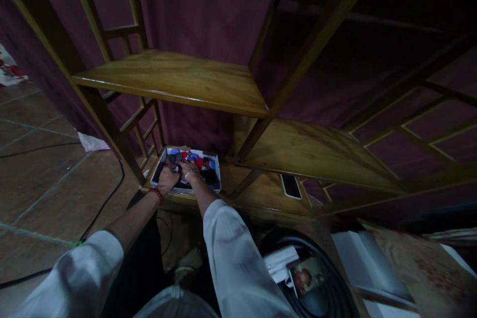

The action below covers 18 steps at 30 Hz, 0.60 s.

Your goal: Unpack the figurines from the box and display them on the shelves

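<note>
A shallow white box (pixel 219 173) sits on the lowest wooden shelf, packed with small round pieces in purple, red, grey and black whose kind is too small to tell. My left hand (pixel 168 178), below a red bead bracelet, is inside the left part of the box with its fingers curled in. Close beside it, my right hand (pixel 187 169), with a pale bracelet, reaches among the pieces, fingers bent. Between the hands a bit of purple (pixel 176 168) shows. What either hand grips is hidden by the fingers.
Overhead, a wooden shelf board (pixel 175 79) juts out above the box. A phone (pixel 290 186) lies on the low shelf to the right. Coiled black hose (pixel 335 278) with a small box on it stands at lower right. A black cable (pixel 108 198) crosses the floor at left.
</note>
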Available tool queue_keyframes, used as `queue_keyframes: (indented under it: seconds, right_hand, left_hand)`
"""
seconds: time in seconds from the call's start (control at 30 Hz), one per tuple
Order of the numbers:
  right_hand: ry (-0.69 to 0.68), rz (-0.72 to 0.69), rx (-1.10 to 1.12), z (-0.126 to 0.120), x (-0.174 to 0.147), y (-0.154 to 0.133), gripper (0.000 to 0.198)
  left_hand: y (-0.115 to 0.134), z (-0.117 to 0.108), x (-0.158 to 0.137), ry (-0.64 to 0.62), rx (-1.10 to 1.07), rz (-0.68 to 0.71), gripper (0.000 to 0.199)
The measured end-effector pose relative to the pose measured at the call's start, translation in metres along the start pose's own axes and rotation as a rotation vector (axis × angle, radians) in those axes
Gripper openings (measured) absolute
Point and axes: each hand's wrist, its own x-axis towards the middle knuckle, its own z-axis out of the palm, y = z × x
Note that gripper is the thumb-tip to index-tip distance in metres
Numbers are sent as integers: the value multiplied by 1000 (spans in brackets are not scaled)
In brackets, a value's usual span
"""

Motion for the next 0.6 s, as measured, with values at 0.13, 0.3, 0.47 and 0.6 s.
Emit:
queue_keyframes:
  seconds: [0.13,0.3,0.47,0.6]
  right_hand:
    - [104,48,47,-4,-6,2,31]
    - [196,164,92,-10,-20,5,23]
    - [209,305,122,-14,-37,6,38]
    - [239,338,153,-17,-47,7,42]
  left_hand:
    - [4,0,-3,-34,-10,-7,30]
    - [12,5,-7,-71,-6,-9,33]
    - [23,5,-17,-45,-12,26,33]
    - [27,7,-25,-42,-60,77,30]
